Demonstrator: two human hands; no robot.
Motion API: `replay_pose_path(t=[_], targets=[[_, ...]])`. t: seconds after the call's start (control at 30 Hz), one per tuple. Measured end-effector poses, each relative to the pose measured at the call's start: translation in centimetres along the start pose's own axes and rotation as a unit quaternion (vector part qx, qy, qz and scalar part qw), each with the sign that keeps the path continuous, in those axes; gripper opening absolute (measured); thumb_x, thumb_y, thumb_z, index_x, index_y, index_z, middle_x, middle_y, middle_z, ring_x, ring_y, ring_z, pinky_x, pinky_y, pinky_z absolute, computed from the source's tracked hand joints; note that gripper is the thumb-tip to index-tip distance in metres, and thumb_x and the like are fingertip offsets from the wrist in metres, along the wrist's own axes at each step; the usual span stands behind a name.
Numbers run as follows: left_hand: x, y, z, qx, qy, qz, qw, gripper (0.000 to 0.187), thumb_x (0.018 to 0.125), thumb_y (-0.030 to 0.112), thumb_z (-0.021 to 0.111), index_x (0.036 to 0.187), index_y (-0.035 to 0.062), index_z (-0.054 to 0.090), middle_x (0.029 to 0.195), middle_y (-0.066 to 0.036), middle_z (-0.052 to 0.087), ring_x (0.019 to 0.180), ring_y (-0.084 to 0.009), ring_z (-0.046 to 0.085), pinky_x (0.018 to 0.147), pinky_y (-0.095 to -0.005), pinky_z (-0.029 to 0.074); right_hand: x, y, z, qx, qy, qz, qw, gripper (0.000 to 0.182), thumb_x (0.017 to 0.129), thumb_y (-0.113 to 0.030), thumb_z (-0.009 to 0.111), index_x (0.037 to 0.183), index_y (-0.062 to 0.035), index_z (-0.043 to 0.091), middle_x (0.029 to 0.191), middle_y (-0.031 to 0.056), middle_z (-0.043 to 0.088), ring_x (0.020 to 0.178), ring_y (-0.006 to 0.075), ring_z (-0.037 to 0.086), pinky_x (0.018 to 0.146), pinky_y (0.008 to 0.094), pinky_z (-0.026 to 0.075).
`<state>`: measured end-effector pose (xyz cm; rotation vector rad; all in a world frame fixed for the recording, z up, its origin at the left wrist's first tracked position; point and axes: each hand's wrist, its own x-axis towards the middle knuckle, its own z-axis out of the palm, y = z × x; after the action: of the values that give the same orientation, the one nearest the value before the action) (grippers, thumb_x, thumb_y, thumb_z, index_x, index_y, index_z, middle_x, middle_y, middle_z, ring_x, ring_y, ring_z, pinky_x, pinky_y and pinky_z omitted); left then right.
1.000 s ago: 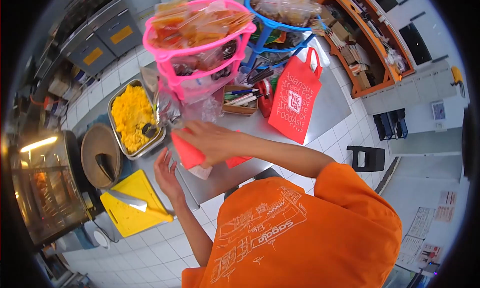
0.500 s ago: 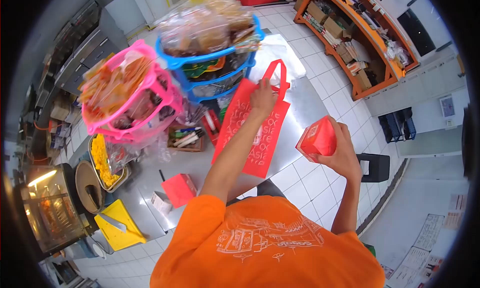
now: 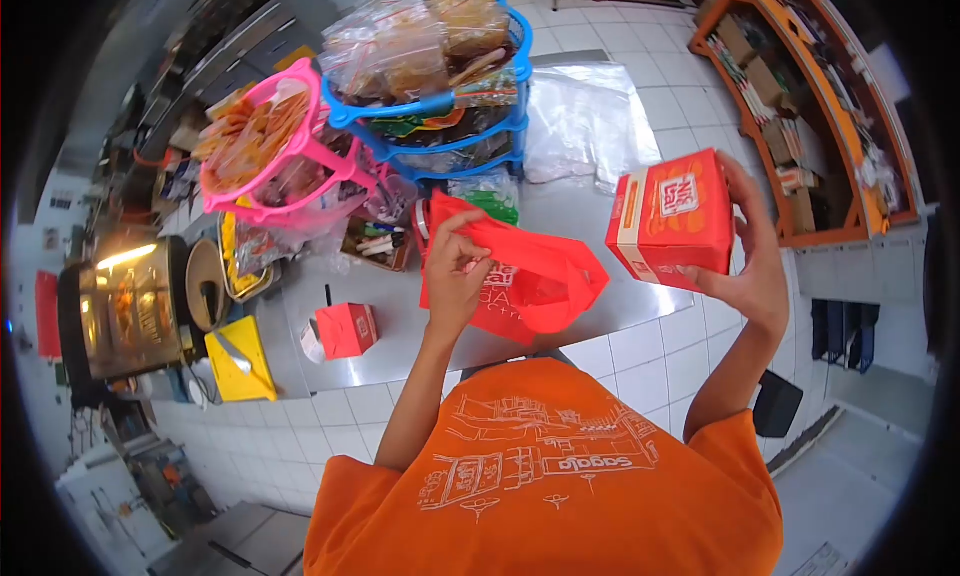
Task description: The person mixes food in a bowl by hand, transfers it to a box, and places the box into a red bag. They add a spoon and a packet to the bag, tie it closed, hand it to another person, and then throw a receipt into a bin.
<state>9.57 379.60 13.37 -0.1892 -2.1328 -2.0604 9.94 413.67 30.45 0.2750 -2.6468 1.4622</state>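
My right hand [image 3: 752, 246] is closed round the right side of a red printed food box [image 3: 672, 219], raised over the table's right part. At the table's front edge is a red cloth bag [image 3: 530, 281], its mouth gaping toward the right. My left hand [image 3: 460, 273] pinches the bag's rim on its left side. Left of the bag, a smaller red box [image 3: 346, 330] stands on the metal table [image 3: 400, 336], touched by neither hand.
Blue stacked baskets [image 3: 430, 111] and pink stacked baskets [image 3: 265, 211] hold plastic packets. Clear plastic sheets [image 3: 585, 121] lie behind the bag. A yellow board [image 3: 240, 361] bears a knife [image 3: 232, 349]. An orange shelf [image 3: 790, 106] stands beyond.
The bag has gone from lying flat to gaping open, and my left hand has moved from its handles to its rim. The food box has come up and nearer the bag, turned to show its printed side.
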Motion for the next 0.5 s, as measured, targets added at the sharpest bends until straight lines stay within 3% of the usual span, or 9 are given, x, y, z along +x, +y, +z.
replay_pose_path(t=[0.03, 0.13, 0.27, 0.4, 0.5], targets=[[0.0, 0.3, 0.0, -0.044, 0.018, -0.033, 0.998, 0.016, 0.081, -0.009, 0.074, 0.089, -0.0022, 0.062, 0.124, -0.011, 0.057, 0.093, -0.0189, 0.066, 0.078, -0.0283, 0.053, 1.0, 0.2, 0.1, 0.007, 0.002, -0.026, 1.0, 0.112, 0.05, -0.034, 0.088, 0.15, -0.014, 0.043, 0.138, 0.0116, 0.055, 0.126, 0.0264, 0.056, 0.102, 0.0428, 0.047], [0.0, 1.3, 0.5, -0.14, 0.072, -0.088, 0.984, 0.014, 0.088, -0.009, 0.069, 0.098, -0.003, 0.062, 0.128, -0.011, 0.055, 0.094, -0.018, 0.067, 0.079, -0.0259, 0.055, 3.8, -1.0, 0.4, 0.081, -0.053, -0.082, 0.992, 0.111, 0.051, -0.035, 0.088, 0.151, -0.0149, 0.043, 0.136, 0.0116, 0.056, 0.125, 0.0265, 0.057, 0.104, 0.0434, 0.046], [1.0, 2.0, 0.3, -0.133, 0.141, -0.012, 0.981, 0.024, 0.093, -0.006, 0.066, 0.115, -0.0019, 0.058, 0.126, -0.01, 0.056, 0.098, -0.0185, 0.068, 0.084, -0.0263, 0.055, 5.7, -2.2, 0.7, 0.12, -0.087, -0.124, 0.981, 0.112, 0.051, -0.036, 0.088, 0.151, -0.0144, 0.043, 0.134, 0.0119, 0.057, 0.122, 0.0263, 0.057, 0.104, 0.0438, 0.047], [1.0, 1.1, -0.9, -0.012, 0.191, 0.041, 0.981, 0.022, 0.093, -0.003, 0.066, 0.114, -0.0022, 0.06, 0.122, -0.011, 0.059, 0.096, -0.0163, 0.068, 0.086, -0.0269, 0.053, 6.0, -3.6, 1.0, 0.073, -0.073, -0.121, 0.987, 0.11, 0.053, -0.036, 0.087, 0.151, -0.0126, 0.042, 0.131, 0.0113, 0.057, 0.12, 0.0254, 0.058, 0.104, 0.042, 0.047], [0.1, 3.7, -1.6, 0.165, 0.259, 0.078, 0.948, 0.018, 0.089, -0.004, 0.067, 0.107, -0.0042, 0.063, 0.113, -0.013, 0.06, 0.095, -0.0216, 0.067, 0.077, -0.0293, 0.057, 4.9, -4.3, 2.3, 0.027, -0.087, -0.054, 0.994, 0.107, 0.057, -0.033, 0.088, 0.151, -0.0112, 0.041, 0.131, 0.0118, 0.056, 0.121, 0.0263, 0.058, 0.103, 0.0406, 0.047]])
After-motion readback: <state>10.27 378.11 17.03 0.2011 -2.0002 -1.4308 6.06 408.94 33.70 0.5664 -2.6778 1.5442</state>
